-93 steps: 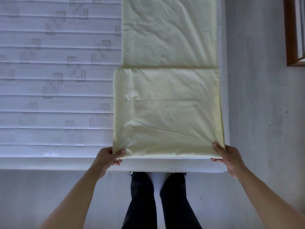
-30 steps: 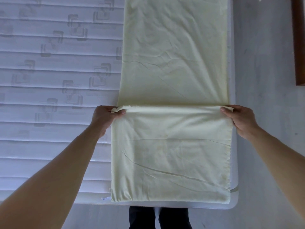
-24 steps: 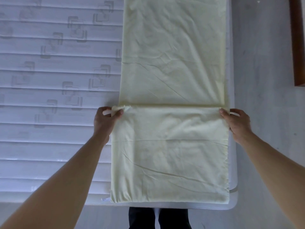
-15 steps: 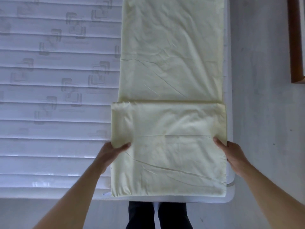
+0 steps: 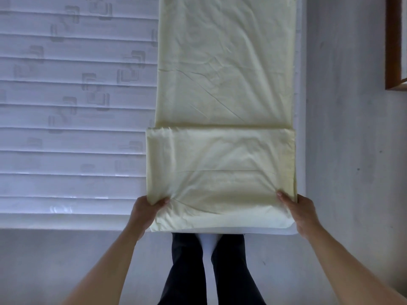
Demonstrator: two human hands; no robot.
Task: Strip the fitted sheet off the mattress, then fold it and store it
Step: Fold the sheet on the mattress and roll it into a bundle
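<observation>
On the bare white quilted mattress (image 5: 72, 137), a pale yellow folded fitted sheet (image 5: 222, 119) lies along the right side. Left hand (image 5: 144, 213) pinches its near-left corner; right hand (image 5: 302, 213) grips the near-right corner.

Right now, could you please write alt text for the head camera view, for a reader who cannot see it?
Both hands, left hand and right hand, grip the near corners of a partly folded pale yellow sheet lying along the right side of a bare white mattress. The unfolded strip extends away from the person, whose dark trousers show below.
</observation>
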